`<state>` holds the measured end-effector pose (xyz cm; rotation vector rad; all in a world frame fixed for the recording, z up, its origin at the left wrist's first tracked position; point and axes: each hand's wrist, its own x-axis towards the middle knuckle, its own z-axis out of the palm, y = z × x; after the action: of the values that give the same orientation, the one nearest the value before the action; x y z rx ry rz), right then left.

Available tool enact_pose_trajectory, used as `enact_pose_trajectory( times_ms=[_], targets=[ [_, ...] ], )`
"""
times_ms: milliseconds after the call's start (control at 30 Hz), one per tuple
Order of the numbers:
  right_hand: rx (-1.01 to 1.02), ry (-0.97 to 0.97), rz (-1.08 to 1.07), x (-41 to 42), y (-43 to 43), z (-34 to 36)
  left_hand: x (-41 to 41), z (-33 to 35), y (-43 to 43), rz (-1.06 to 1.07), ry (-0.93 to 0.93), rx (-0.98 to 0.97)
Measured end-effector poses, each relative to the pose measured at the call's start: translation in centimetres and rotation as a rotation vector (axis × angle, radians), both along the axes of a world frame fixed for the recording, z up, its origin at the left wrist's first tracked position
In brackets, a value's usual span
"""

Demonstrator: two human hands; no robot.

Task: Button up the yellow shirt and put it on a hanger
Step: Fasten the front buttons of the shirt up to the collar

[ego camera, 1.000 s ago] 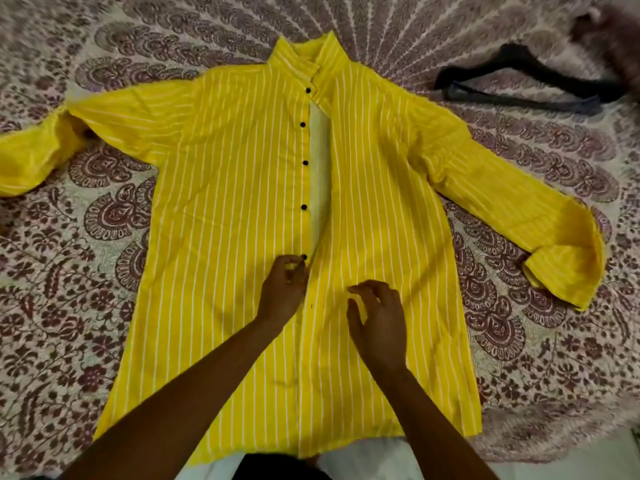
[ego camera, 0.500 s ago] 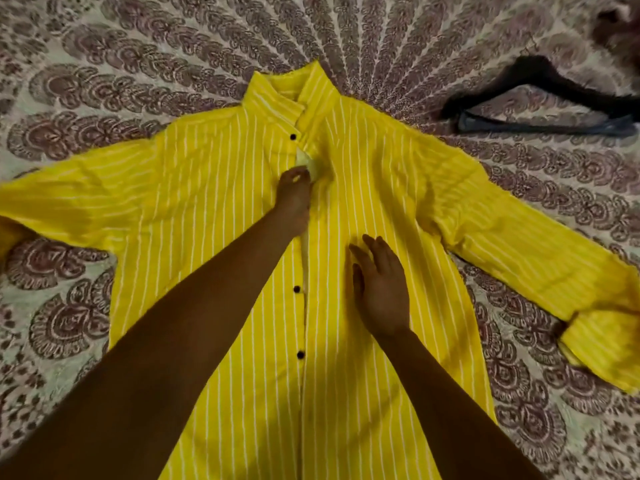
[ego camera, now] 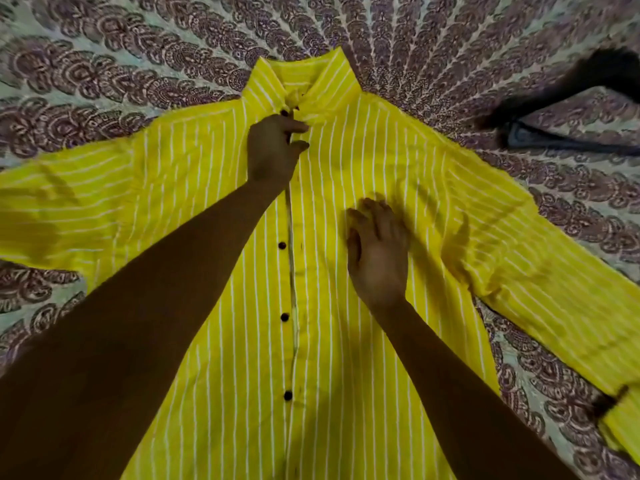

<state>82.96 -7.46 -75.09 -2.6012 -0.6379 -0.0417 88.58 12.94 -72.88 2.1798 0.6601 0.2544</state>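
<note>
The yellow shirt with white stripes lies face up on the bed, sleeves spread to both sides. Black buttons run down its front edge, which lies nearly closed. My left hand reaches up near the collar and pinches the shirt's front edge just below the top button. Flat on the right chest panel rests my right hand, fingers spread, holding nothing. A black hanger lies on the bed at the upper right, apart from the shirt and partly blurred.
A patterned maroon and white bedsheet covers the whole surface around the shirt. The right sleeve's cuff reaches the frame's right edge.
My left hand has moved from the lower front edge up to the collar area. My right hand slid up to the chest and lies flat. The gap in the shirt front has narrowed.
</note>
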Motion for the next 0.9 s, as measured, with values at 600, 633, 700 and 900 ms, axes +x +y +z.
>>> enact_pose_trajectory(
  times_ms=[600, 633, 700, 900],
  targets=[
    [-0.283, 0.102, 0.282, -12.4, -0.2, 0.3, -3.6, 1.4, -1.2, -0.262, -0.176, 0.602],
    [-0.285, 0.094, 0.298, -13.1, -0.5, 0.4, -4.6, 1.2, -1.6, -0.222, -0.139, 0.567],
    [-0.288, 0.089, 0.319, -14.5, -0.8, 0.4, -5.8, 0.4, -2.1, -0.195, 0.056, 0.443],
    [-0.291, 0.115, 0.262, -16.5, -0.7, 0.1, -5.0, -0.9, -1.9, -0.289, 0.299, 0.583]
  ],
)
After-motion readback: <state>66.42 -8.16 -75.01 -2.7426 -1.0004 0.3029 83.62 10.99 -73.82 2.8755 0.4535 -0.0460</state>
